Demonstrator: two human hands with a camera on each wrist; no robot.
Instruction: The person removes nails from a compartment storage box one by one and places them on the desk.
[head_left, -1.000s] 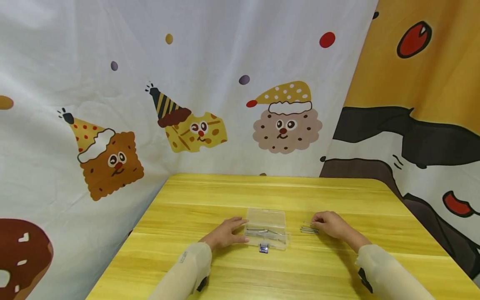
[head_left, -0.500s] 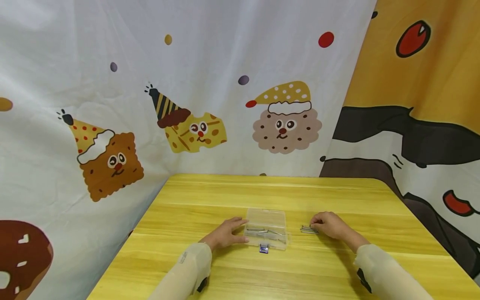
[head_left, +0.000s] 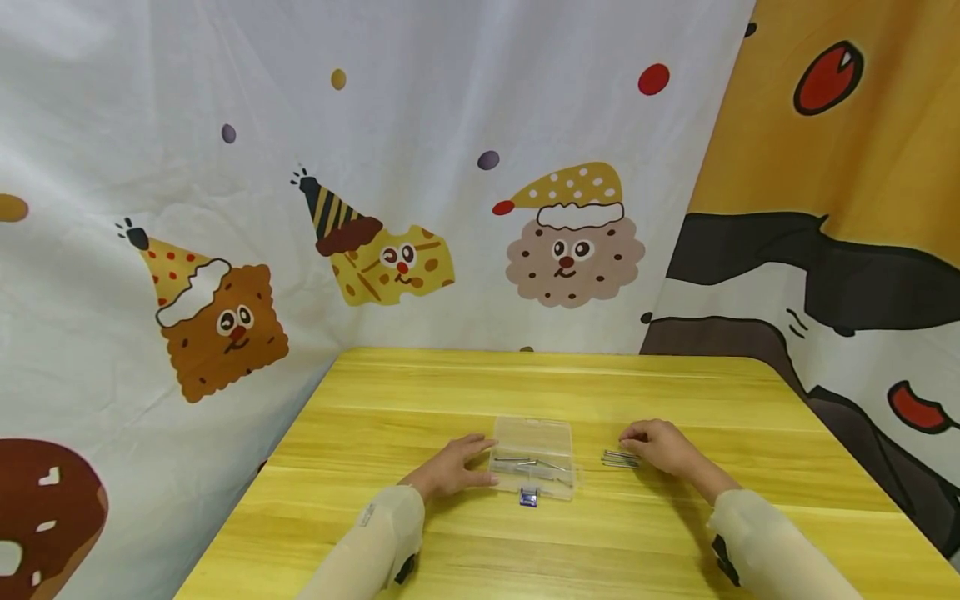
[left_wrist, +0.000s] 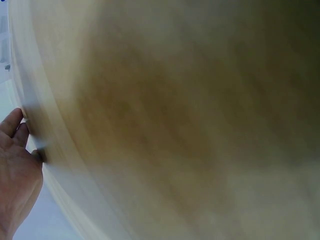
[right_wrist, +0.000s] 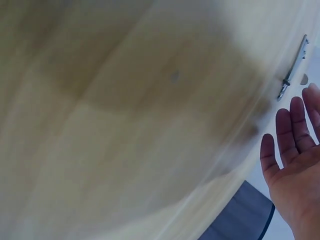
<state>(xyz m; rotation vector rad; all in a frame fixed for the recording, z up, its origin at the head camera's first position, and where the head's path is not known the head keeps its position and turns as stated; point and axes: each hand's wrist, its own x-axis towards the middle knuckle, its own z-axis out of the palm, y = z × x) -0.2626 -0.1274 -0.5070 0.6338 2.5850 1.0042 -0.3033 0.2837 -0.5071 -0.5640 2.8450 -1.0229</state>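
Note:
A clear plastic box (head_left: 534,433) lies with its lid open in the middle of the table, thin silver metal rods (head_left: 517,461) inside it. My left hand (head_left: 452,465) is at the box's left side, fingers and thumb spread and extended to its edge. To the right of the box, several thin metal rods (head_left: 618,459), like long nails, lie in a small pile. Just above this pile is my right hand (head_left: 662,446), thumb and forefinger close together and nothing seen between them. In the right wrist view its other fingers (right_wrist: 286,135) are loosely bent, near the metal rods (right_wrist: 295,67).
A small blue-purple tag or clasp (head_left: 528,497) sits at the box's front edge. The yellow wood-grain table (head_left: 420,383) reaches back to a printed curtain (head_left: 420,100) with cartoon figures.
My right hand held a thin rod over the pile, lowered to the pile, and has now lifted slightly away without it. The left hand and the box have stayed in place.

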